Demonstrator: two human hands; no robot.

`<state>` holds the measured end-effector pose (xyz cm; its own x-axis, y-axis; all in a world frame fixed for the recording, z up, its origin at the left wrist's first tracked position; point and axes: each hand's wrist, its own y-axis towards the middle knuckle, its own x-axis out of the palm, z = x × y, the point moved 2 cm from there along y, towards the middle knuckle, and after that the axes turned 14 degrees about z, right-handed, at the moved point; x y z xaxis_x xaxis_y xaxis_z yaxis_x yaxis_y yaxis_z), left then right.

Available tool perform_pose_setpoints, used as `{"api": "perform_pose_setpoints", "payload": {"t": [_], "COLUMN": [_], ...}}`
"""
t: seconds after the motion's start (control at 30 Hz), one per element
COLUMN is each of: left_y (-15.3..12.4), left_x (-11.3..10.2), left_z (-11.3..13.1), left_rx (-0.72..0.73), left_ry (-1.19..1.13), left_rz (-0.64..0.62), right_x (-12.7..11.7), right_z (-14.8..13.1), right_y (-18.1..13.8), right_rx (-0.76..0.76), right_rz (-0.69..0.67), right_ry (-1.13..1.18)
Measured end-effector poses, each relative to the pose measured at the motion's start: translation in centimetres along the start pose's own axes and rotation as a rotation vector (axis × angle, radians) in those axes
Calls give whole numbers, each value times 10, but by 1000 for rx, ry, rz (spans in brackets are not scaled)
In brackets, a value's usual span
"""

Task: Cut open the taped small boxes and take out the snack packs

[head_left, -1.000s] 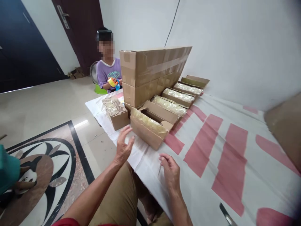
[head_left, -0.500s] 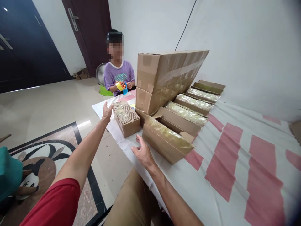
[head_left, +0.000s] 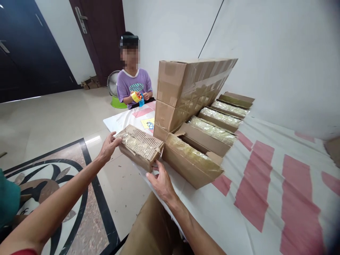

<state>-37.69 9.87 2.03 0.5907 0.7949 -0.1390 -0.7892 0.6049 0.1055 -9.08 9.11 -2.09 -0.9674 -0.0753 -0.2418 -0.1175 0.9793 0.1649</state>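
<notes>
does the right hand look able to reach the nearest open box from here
Likely yes: the right hand is close beside the nearest open box with nothing apparent between them, though it is at the near corner of the ridged carton.

Likely home: inlaid floor (head_left: 91, 217), door (head_left: 102, 32)

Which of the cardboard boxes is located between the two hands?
The cardboard box with exposed corrugated ridges on its top, between the left hand and the right hand. The other boxes show no such ridges.
</notes>
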Motion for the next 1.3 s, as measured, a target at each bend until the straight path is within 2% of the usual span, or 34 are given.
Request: {"api": "perform_pose_setpoints", "payload": {"t": [0.1, 0.17, 0.33, 0.43, 0.57, 0.73, 0.9, 1.03, 1.3], "left_y": [-43, -73, -147, -189, -243, -303, -342, -350, -348], "left_x": [-31, -42, -43, -31, -1, 48, 92, 118, 132], "left_z": [0, 2, 15, 22, 25, 29, 31, 29, 28], "left_rx": [21, 25, -6, -2, 43, 82, 110, 115, 93], "left_ry": [48, 55, 61, 54, 13, -37, -139, -159, -149], "left_rz": [-38, -80, -241, -371, -522, -615, -610, -578, -553], "right_x": [-27, -47, -111, -157, -216, -264, -284, -287, -275], "right_z": [-8, -9, -5, -4, 2, 16, 28, 43, 51], "right_y": [-38, -64, -123, -153, -190, -222, -233, -240, -248], "right_rx": [-5, -32, -74, -49, 110, 288, 269, 281, 366], "right_rz": [-27, -11, 69, 146, 287, 507, 706, 788, 829], "right_ry": [5, -9, -108, -189, -313, -314, -283, -258, -136]}}
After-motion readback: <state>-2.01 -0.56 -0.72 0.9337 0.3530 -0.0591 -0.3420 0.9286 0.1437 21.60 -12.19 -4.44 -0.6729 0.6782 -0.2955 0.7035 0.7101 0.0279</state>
